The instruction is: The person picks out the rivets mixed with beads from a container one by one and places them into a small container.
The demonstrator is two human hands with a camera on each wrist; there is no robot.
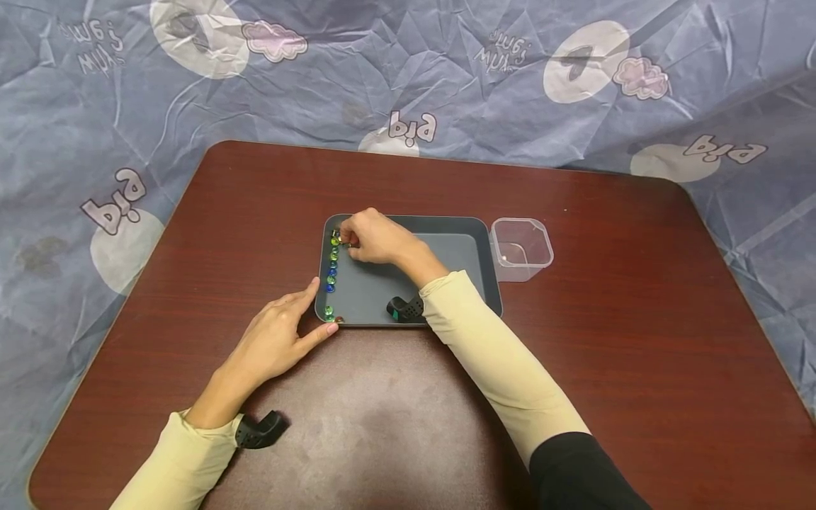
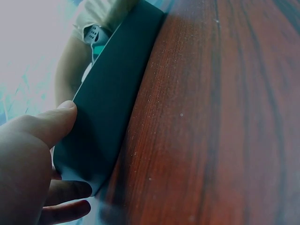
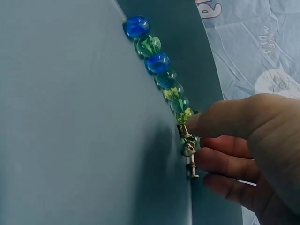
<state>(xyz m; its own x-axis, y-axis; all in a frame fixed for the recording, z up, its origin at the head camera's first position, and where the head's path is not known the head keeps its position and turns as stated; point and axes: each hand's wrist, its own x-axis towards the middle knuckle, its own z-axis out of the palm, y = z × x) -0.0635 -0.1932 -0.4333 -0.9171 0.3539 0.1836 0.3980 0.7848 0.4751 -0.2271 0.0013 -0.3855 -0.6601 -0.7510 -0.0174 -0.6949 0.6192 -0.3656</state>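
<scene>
A shallow grey tray (image 1: 376,290) lies on the table. Glass marbles, blue, green and yellowish, form a row along its left wall, with a blue marble (image 1: 329,288) at the near end. Apart from them, a green marble (image 1: 329,310) sits by the near left corner. My right hand (image 1: 379,237) reaches to the row's far end and pinches a small gold-coloured metal piece (image 3: 189,150) beside the marbles; the fingers partly hide it. My left hand (image 1: 274,336) spans the near left corner, thumb against the near rim and straight fingers along the left wall.
A clear plastic box (image 1: 523,273) stands against the tray's right side. A reddish-brown piece (image 1: 339,320) lies in the near left corner. The brown table (image 1: 637,319) meets a blue printed cloth (image 1: 446,64) behind. My right sleeve (image 1: 503,361) crosses over the tray's near right part.
</scene>
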